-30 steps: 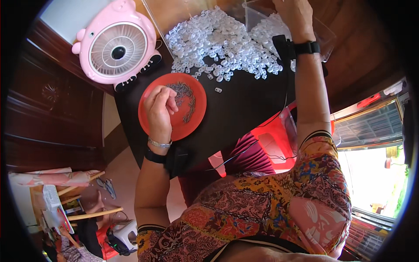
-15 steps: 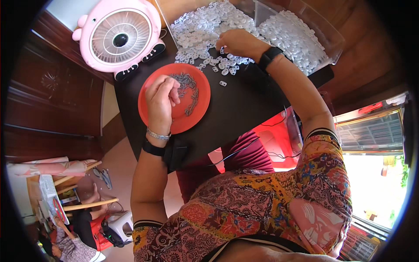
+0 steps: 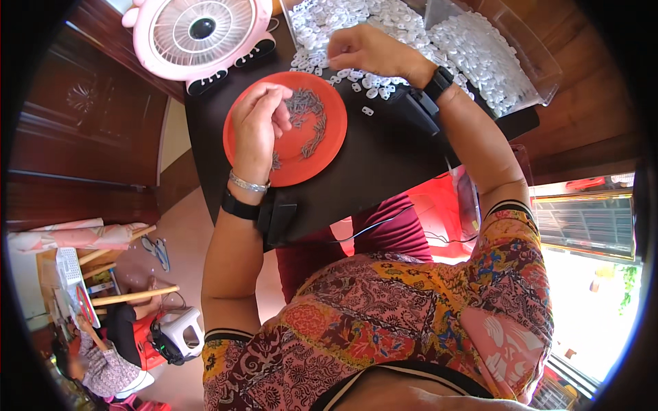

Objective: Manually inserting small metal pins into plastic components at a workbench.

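Note:
My left hand [image 3: 258, 123] is over the left part of a round red plate [image 3: 322, 161], its fingers curled in and thumb close to them. Small grey nail-like pins [image 3: 305, 103] lie on the plate, mostly right of that hand. My right hand [image 3: 367, 51] hovers at the near edge of a heap of small white plastic pieces [image 3: 329, 27] with holes in them, its fingers bent together. Whatever either hand pinches is too small or hidden to make out. A single white piece [image 3: 368, 111] lies apart on the dark table.
A pink fan [image 3: 202, 31] stands behind the plate at the left. At the back right is a clear bin [image 3: 545, 89] full of white pieces. The black table [image 3: 356, 171] ends near my lap. Another person [image 3: 113, 370] sits low at the left.
My right hand has moved left along the near edge of the white heap. My left hand stays over the plate. The whole view has shifted slightly.

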A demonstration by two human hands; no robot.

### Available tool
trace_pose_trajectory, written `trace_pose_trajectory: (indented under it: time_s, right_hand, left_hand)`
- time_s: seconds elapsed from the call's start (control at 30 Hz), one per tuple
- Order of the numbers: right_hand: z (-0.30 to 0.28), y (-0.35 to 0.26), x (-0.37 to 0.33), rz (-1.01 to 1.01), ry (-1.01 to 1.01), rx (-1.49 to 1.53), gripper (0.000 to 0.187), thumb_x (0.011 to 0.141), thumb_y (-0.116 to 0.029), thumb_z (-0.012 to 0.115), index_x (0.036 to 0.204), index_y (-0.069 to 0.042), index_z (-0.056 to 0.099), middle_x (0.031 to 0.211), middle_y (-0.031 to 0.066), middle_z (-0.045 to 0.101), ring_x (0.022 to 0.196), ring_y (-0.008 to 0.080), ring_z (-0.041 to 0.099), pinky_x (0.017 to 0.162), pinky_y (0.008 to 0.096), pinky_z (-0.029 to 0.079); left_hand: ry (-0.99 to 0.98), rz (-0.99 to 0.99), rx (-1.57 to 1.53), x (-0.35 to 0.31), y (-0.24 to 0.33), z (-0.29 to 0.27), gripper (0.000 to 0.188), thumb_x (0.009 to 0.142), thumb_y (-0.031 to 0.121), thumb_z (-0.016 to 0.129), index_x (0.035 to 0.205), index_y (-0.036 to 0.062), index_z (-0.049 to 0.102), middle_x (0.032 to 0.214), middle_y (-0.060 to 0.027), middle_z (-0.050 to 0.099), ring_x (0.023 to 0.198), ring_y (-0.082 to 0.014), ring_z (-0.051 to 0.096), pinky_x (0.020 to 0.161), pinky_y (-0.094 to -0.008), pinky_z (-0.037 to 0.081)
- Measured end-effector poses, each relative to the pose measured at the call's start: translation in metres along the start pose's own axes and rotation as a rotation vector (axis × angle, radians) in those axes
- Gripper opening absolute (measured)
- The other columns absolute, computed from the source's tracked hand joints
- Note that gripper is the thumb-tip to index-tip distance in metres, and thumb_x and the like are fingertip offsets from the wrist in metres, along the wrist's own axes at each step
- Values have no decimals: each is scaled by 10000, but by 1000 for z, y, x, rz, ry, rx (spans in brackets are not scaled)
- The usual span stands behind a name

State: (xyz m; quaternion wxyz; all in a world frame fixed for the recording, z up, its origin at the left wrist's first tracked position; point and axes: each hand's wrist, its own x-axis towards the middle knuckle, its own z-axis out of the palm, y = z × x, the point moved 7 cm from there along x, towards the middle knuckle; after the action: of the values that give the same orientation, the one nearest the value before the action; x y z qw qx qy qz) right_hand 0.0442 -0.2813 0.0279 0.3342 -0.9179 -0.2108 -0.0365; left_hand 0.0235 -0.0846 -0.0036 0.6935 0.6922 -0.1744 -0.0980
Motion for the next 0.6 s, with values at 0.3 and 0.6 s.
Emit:
trace_pose_trajectory:
  time_s: [0.3, 0.6]
  right_hand:
    - [35, -74, 5, -117, 118, 84, 166, 804, -128, 661, 918, -9, 647, 784, 68, 666, 732, 131, 621, 692, 273, 495]
    - [31, -65, -4, -167, 255, 248, 138, 753, -113, 674, 882, -66, 677, 790, 94, 672, 706, 242, 650, 652, 309, 497]
  left_hand:
    - [-29, 6, -32, 3, -2, 1, 238, 919, 233, 470, 933, 25, 584, 716, -19, 560, 610, -101, 534, 534, -210, 384]
    - [-15, 6, -165, 4, -1, -13, 211, 917, 217, 473, 831, 42, 554, 640, -12, 496, 551, -115, 504, 504, -219, 356]
